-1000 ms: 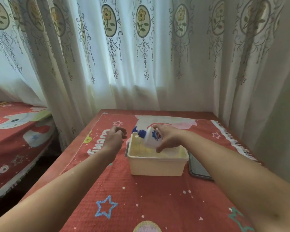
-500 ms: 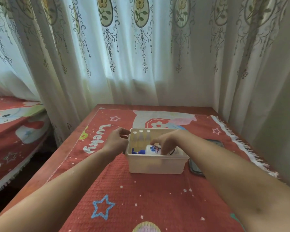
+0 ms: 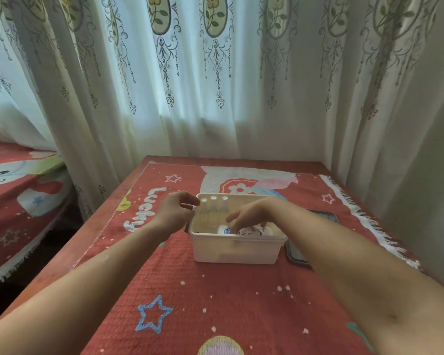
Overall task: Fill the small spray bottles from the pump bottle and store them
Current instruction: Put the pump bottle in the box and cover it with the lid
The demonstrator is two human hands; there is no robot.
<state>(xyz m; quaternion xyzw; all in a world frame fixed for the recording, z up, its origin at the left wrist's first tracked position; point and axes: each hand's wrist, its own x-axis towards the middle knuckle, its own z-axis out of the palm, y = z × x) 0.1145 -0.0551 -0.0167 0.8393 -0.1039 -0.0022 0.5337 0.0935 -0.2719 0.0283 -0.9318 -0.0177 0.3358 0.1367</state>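
- Storing looks nearly done: small spray bottles [image 3: 213, 201] stand upright in the box [image 3: 236, 252], with the pump bottle [image 3: 251, 231] lying beside them.
- Right hand [image 3: 246, 216] hovers above it, fingers loosely spread; left hand [image 3: 173, 211] is curled at the rim, grip unclear.
- Next, I'd guess: lift hands clear gently.

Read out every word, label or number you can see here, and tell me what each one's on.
"Lucky": white letters on the red tablecloth, left of the bin.
Pump bottle label, inside the bin: blue logo and dark print, too blurred to read.
Small spray bottles: no text can be made out.
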